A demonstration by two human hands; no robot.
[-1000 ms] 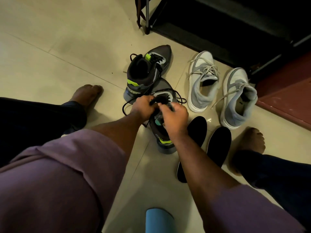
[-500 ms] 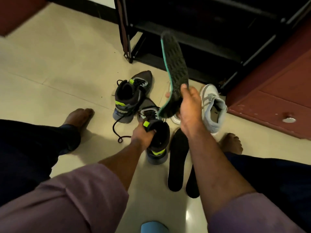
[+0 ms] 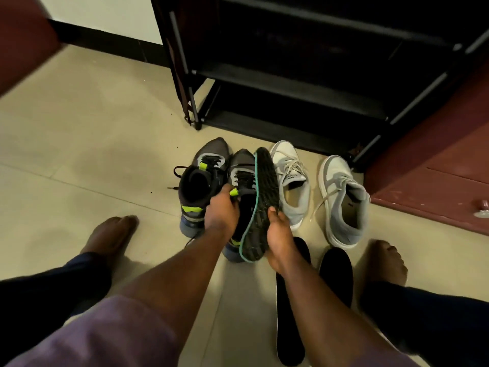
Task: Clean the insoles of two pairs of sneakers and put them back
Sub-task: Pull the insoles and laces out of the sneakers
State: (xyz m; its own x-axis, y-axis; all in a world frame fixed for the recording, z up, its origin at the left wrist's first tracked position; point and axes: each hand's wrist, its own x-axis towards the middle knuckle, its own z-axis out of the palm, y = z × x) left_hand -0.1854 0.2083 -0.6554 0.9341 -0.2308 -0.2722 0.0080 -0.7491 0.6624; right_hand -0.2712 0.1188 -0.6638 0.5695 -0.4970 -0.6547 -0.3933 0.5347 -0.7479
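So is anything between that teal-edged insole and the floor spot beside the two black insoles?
Nothing visible. The right hand grips the insole just above the dark sneaker that the left hand holds. The two black insoles lie below; the floor beside them shows bare tile.

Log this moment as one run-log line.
left hand: holds dark sneaker by tongue | right hand: holds teal-edged insole | two black insoles: on floor | grey sneakers: untouched

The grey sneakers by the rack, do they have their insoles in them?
No: both grey sneakers look empty inside, and two black insoles lie on the floor.
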